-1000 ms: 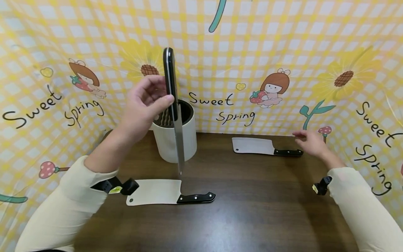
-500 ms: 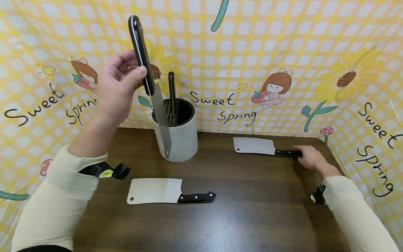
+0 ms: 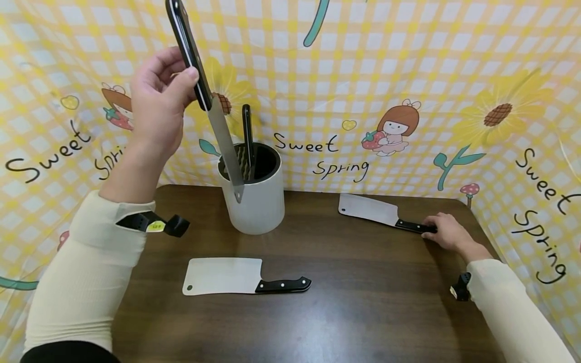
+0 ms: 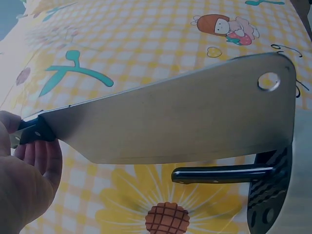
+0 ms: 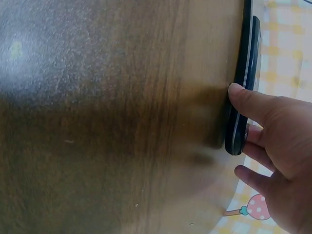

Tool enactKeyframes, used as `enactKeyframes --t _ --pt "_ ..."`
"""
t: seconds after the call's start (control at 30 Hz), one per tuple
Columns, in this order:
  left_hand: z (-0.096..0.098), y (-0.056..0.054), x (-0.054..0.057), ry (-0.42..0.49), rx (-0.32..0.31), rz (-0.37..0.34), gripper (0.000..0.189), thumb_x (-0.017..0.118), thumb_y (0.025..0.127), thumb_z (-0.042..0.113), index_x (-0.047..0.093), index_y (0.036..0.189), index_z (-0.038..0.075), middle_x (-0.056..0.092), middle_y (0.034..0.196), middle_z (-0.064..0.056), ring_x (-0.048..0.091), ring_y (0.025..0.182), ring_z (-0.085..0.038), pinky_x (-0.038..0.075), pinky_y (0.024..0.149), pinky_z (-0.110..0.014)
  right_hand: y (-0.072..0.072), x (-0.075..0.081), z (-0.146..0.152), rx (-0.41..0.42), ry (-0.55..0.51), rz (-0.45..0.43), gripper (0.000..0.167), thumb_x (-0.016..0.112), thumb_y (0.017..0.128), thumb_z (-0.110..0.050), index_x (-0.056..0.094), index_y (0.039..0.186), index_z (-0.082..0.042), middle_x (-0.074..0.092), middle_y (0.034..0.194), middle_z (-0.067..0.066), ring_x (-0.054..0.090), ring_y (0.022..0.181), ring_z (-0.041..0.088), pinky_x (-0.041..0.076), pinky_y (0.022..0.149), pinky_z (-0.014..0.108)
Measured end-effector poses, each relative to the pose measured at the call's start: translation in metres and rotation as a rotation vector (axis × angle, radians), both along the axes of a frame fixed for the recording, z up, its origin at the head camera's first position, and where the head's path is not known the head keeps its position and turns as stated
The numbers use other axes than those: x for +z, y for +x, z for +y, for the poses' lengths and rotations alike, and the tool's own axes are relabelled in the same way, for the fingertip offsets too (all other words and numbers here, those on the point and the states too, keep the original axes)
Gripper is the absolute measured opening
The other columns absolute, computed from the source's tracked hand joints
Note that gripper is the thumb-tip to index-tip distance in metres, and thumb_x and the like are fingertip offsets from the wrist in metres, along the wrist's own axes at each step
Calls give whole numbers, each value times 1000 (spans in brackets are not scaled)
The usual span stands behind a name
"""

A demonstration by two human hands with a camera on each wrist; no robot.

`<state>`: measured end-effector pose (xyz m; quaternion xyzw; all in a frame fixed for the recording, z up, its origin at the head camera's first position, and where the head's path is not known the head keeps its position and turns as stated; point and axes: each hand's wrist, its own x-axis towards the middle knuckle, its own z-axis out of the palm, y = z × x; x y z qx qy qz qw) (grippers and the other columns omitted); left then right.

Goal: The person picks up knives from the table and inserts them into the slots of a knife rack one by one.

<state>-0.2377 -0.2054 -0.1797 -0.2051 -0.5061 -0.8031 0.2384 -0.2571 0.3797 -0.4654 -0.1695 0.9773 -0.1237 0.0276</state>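
Note:
My left hand (image 3: 156, 106) pinches the black handle of a cleaver (image 4: 185, 117), raised at the left with its blade pointing down. In the head view the blade tip overlaps the front of a white round knife block (image 3: 258, 209). One black-handled knife (image 3: 247, 133) stands in the block's dark slotted insert. At the back right my right hand (image 3: 447, 232) grips the end of the black handle of a second cleaver (image 3: 368, 208), its blade angled toward the back wall. In the right wrist view the thumb lies over that handle (image 5: 240, 112), fingers on the far side.
A third cleaver (image 3: 222, 276) lies flat on the brown wooden table (image 3: 363, 312) at front left, handle to the right. A yellow checked cloth (image 3: 299, 91) with printed figures hangs behind and at both sides.
My left hand has lifted its cleaver up and left from in front of the block. My right hand has come down onto the other cleaver's handle and turned it slightly.

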Motion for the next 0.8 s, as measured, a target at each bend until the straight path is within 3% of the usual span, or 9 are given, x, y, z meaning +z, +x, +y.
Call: enactKeyframes --t 0.3,0.57,0.8 --pt "-1 -12 3 -17 67 -1 23 64 90 -12 68 111 -4 61 104 -17 60 82 -21 59 70 -25 -2 -4 2 9 -36 -7 23 77 88 -11 68 102 6 67 95 19 61 96 44 48 87 62" --pt "-2 -24 -2 -8 61 5 22 62 90 -15 69 108 -4 61 102 -17 62 82 -21 59 71 -25 -2 -2 3 46 -34 3 20 78 86 -10 68 97 4 68 92 16 63 92 41 50 85 61" --pt "-3 -34 -6 -28 60 -34 24 63 91 -15 68 112 -4 62 105 -16 63 84 -21 59 73 -25 2 4 2 10 -77 -51 19 78 87 -11 68 97 2 68 91 13 63 88 34 50 82 57"
